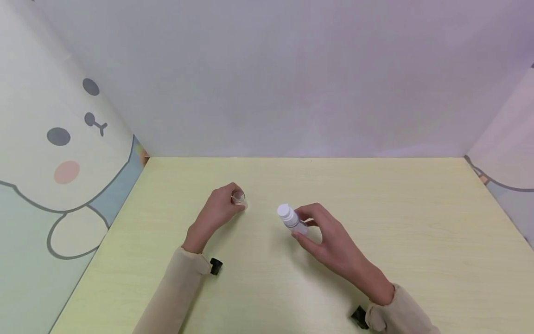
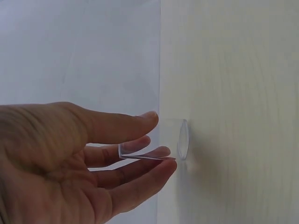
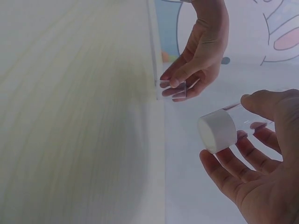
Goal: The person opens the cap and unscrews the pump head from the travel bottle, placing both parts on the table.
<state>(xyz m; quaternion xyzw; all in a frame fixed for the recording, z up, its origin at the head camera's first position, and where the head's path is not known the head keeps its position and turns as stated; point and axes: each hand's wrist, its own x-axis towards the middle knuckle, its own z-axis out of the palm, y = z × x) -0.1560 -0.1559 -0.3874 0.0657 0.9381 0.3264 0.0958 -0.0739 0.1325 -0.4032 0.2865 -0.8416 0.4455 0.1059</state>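
Observation:
My left hand [image 1: 219, 207] grips a small clear cup [image 1: 238, 197] between thumb and fingers, upright at table level. In the left wrist view the cup [image 2: 172, 128] shows a round end close to the tabletop; whether it touches is hard to tell. To the right, my right hand [image 1: 333, 239] holds a small bottle [image 1: 294, 220] with a white top, tilted to the left above the table. From the right wrist, the bottle's broad white lower end [image 3: 219, 132] and a clear part of its body show between thumb and fingers. A gap separates bottle and cup.
Both hands work over a pale wooden tabletop [image 1: 396, 208]. A plain light wall [image 1: 300, 93] rises along its far edge. Side panels with cartoon drawings [image 1: 58, 157] stand at left and right. A small black piece [image 1: 216, 266] sits at each sleeve cuff.

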